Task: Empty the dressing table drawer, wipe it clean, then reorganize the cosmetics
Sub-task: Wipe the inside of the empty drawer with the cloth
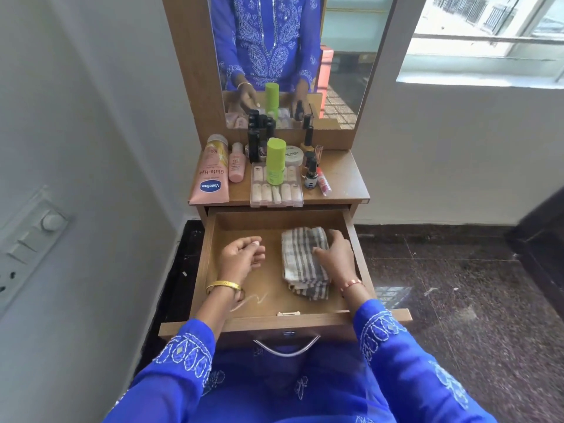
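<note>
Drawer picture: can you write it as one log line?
step: wiping | drawer: emptied | right hand: on cloth | left hand: idle

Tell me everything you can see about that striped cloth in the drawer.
The striped cloth is a soft woven fabric with grey and off-white bands, folded into a rumpled, roughly rectangular pad. It lies flat on the wooden floor of the open drawer, in its right half. The right hand rests on its right side, fingers spread over the folds. The left hand hovers apart from it, not touching.

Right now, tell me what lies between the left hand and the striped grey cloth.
Head view: only bare wooden drawer floor between left hand and cloth.
</note>
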A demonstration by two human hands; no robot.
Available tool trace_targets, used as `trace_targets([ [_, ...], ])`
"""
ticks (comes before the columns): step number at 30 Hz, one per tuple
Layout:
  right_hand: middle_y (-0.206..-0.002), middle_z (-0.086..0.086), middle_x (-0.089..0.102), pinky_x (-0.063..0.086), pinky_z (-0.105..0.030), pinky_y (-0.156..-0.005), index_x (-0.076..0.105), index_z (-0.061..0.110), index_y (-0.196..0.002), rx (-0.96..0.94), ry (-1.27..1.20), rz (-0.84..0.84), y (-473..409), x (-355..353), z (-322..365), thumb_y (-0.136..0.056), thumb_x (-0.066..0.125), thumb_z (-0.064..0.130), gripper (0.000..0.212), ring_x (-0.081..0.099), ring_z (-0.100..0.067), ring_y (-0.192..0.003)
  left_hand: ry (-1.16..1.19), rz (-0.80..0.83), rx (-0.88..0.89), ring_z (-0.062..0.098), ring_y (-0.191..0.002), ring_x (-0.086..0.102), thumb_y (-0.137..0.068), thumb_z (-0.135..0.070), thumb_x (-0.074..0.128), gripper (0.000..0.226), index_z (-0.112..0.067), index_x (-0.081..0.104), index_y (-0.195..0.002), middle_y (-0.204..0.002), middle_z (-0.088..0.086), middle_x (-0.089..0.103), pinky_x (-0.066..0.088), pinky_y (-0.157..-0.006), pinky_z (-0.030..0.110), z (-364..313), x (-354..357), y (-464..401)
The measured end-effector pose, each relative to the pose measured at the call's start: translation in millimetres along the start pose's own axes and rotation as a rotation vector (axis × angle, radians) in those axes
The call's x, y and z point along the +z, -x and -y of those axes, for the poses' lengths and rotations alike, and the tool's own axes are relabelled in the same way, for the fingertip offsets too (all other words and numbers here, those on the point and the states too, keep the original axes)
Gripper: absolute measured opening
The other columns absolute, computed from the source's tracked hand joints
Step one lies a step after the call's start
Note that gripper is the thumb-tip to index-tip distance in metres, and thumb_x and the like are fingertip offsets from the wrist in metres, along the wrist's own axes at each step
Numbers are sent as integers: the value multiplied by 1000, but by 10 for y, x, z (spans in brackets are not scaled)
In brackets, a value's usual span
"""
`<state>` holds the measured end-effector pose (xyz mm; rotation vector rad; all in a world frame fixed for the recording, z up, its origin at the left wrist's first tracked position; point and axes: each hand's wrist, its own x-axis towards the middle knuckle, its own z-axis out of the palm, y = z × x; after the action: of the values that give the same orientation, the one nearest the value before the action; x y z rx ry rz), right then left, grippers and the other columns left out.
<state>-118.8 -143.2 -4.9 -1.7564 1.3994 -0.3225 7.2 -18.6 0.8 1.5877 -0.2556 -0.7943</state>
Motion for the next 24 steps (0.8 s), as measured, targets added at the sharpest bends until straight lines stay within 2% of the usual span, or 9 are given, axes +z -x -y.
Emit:
trace_targets([
  [3, -144, -16, 31, 38, -44, -105, 26, 17, -143, -100, 388, 13, 51, 74, -16, -83, 63, 27, 71, 38, -35, -128, -108, -107, 150, 16, -72, 61, -91, -7, 51, 15, -14, 64, -91, -76, 0, 64, 54, -69, 26, 2, -152, -59],
  [5, -152, -13, 18, 34, -46, -105, 24, 21, -144, -231, 604, 99, 87, 174, 17, -84, 61, 32, 71, 29, -35, -134, -217, -180, 280, 16, -73, 61, -88, -8, 53, 18, -22, 63, -82, -75, -2, 64, 53, -75, 34, -2, -243, -109],
  [7, -155, -13, 9, 33, -48, -105, 23, 24, -144, -247, 736, 206, 103, 290, 15, -87, 57, 31, 67, 24, -36, -137, -358, -244, 409, 11, -73, 58, -85, -7, 56, 15, -19, 64, -82, -79, -1, 64, 49, -77, 32, -24, -310, -146],
  [10, -151, -16, 18, 36, -46, -102, 29, 24, -141, -199, 836, 246, 75, 370, -6, -87, 55, 27, 60, 30, -35, -132, -520, -338, 529, 21, -87, 58, -82, -3, 56, 15, -10, 66, -90, -94, 6, 62, 45, -86, 32, -37, -414, -227],
  [12, -142, -15, 31, 37, -46, -101, 38, 22, -137, -222, 872, 284, 59, 341, 28, -86, 57, 30, 55, 34, -34, -129, -561, -401, 474, 30, -98, 56, -82, -4, 56, 21, -8, 65, -100, -104, 13, 58, 43, -93, 37, 8, -479, -307],
  [14, -136, -14, 41, 35, -44, -105, 48, 20, -132, -316, 938, 398, 87, 298, 91, -87, 55, 30, 47, 34, -33, -129, -546, -414, 324, 34, -107, 53, -84, -9, 55, 30, -10, 58, -114, -117, 17, 54, 42, -97, 40, 38, -504, -357],
  [18, -133, -9, 49, 19, -33, -112, 61, 23, -122, -578, 957, 591, 273, 365, 126, -90, 52, 25, 33, 28, -24, -134, -510, -299, 29, 37, -120, 48, -95, -22, 41, 42, -14, 38, -137, -136, 15, 49, 37, -98, 39, 23, -492, -394],
  [21, -137, -10, 42, 21, -33, -110, 48, 19, -133, -635, 898, 563, 359, 527, 102, -87, 52, 17, 46, 32, -23, -133, -523, -235, -6, 37, -119, 49, -98, -18, 33, 41, -18, 38, -138, -134, 13, 51, 37, -97, 35, 20, -534, -387],
  [24, -139, -16, 36, 24, -42, -108, 25, 8, -141, -560, 956, 399, 300, 707, 60, -84, 55, 23, 66, 31, -31, -130, -497, -191, -26, 33, -123, 46, -98, -17, 32, 43, -22, 35, -141, -138, 9, 49, 36, -99, 32, 33, -586, -380],
])
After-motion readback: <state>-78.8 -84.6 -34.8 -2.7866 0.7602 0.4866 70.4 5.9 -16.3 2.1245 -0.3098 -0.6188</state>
